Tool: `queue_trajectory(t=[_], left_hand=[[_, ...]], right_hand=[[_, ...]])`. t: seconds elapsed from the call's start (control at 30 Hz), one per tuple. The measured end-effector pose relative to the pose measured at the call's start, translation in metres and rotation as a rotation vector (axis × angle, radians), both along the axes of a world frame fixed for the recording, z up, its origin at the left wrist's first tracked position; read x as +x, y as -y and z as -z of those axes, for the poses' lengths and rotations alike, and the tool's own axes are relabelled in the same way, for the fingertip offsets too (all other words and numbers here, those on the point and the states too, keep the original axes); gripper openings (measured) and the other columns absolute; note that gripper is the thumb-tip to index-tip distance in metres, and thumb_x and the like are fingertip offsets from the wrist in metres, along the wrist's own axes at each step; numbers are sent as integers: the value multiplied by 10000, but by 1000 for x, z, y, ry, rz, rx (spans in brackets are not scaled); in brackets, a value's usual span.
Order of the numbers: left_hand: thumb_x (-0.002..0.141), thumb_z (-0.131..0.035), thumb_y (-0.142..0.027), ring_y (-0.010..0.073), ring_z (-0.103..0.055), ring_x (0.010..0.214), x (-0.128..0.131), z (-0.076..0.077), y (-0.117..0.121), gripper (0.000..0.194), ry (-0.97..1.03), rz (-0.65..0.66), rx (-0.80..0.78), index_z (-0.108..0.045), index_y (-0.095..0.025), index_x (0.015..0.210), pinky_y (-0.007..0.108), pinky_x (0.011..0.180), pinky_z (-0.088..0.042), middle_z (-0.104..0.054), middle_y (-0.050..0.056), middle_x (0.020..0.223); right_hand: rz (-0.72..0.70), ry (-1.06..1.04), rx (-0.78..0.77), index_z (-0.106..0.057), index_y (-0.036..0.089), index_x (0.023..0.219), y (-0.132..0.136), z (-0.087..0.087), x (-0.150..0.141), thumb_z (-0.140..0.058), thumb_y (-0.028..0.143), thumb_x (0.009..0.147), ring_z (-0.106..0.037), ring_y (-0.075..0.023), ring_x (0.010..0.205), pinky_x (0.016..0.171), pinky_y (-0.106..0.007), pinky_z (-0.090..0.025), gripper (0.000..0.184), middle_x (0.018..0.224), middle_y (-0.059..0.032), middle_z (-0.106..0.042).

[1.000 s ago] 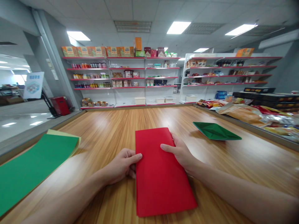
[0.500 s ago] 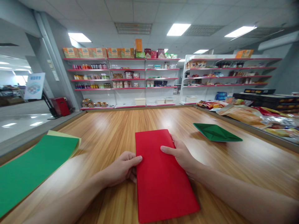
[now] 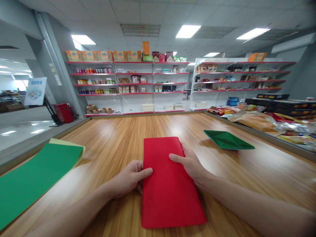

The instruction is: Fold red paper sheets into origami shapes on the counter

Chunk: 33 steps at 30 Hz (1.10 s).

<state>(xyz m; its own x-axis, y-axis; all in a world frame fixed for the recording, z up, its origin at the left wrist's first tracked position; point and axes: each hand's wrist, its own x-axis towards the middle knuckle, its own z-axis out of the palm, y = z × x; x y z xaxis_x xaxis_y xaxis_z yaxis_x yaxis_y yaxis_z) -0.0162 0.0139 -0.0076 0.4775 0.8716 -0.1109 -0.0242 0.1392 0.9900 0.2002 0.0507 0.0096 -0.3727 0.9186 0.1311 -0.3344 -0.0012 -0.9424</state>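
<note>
A folded red sheet of paper [image 3: 168, 194] lies lengthwise on the wooden table [image 3: 123, 135] in front of me. My left hand [image 3: 128, 179] is closed on its left edge, thumb on top and fingers curled beneath. On the sheet's right edge rests my right hand [image 3: 190, 164], thumb pressed on top and the other fingers along the far side. Both hands grip the paper near its upper half.
A green sheet over a pale yellow one [image 3: 37, 177] lies at the table's left edge. A folded green paper shape [image 3: 227, 140] sits to the right. Packaged snacks [image 3: 266, 121] line the right side. Stocked store shelves [image 3: 128, 85] stand beyond the table.
The red sheet has turned slightly, its near end swinging left. My left thumb has slid a little further onto the paper. My right hand keeps its place.
</note>
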Motion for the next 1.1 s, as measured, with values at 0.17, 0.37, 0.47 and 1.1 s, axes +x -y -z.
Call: queue_trajectory(t=[0.17,0.37,0.47,1.1], left_hand=[[817,-635,-389,136,-641,568,0,-1,-6,287,153,-201,-45,-629,-102,826,194,460,-494,-684,85,740],[774,-707,-285,143,-674,614,-10,-1,-15,226,213,-287,-44,-626,-102,881,202,530,-538,-707,95,787],[775,-710,-291,161,-686,635,-12,-1,-13,226,214,-251,-53,-625,-98,856,221,550,-557,-712,103,776],[767,-710,-261,195,-687,687,-13,-2,-11,209,301,-247,-42,-658,-105,897,283,587,-563,-714,118,832]], right_hand=[[-19,58,-38,-568,198,1074,-1,-5,1,-676,207,697,-666,-249,792,699,-411,-549,392,1049,-95,-668],[-48,103,-45,-546,197,1123,-4,-3,4,-660,204,695,-659,-222,723,678,-398,-539,444,972,-78,-682],[-53,99,-27,-550,194,1123,-4,-2,5,-669,209,696,-658,-222,729,682,-397,-536,444,976,-84,-680],[-176,81,-44,-527,213,1128,0,-2,5,-689,230,678,-665,-238,792,690,-383,-535,479,1016,-72,-670]])
